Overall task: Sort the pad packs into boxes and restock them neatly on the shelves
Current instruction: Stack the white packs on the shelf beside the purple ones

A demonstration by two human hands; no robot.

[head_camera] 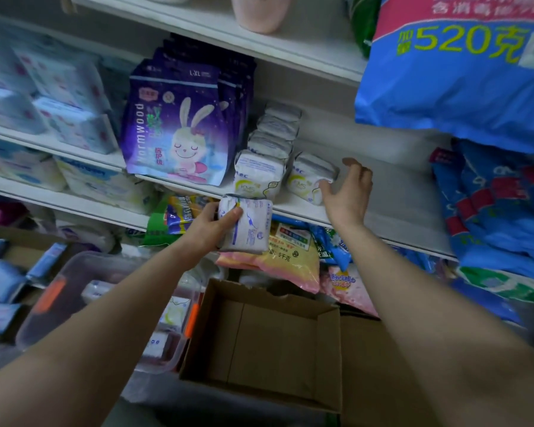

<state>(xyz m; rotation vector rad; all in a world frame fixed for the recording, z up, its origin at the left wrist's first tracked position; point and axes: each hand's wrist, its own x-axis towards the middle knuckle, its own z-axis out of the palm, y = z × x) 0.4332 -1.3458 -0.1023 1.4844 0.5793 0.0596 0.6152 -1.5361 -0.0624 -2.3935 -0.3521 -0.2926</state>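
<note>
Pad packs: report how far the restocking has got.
Done: a row of white pad packs stands on the shelf beside the purple rabbit bags. In hand: the left hand grips one pack; the right hand touches a second-row pack. Left: packs in the clear bin; the cardboard box looks empty.

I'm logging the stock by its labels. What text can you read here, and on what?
"520克": big blue bag, upper right.
"wormwood" and "L-XL": purple rabbit pack.
"KMS": white pad packs on the shelf.
"5千克": yellow bag below the shelf.
Pad pack in the left hand: print too small.
Left-shelf packs: blurred.
</note>
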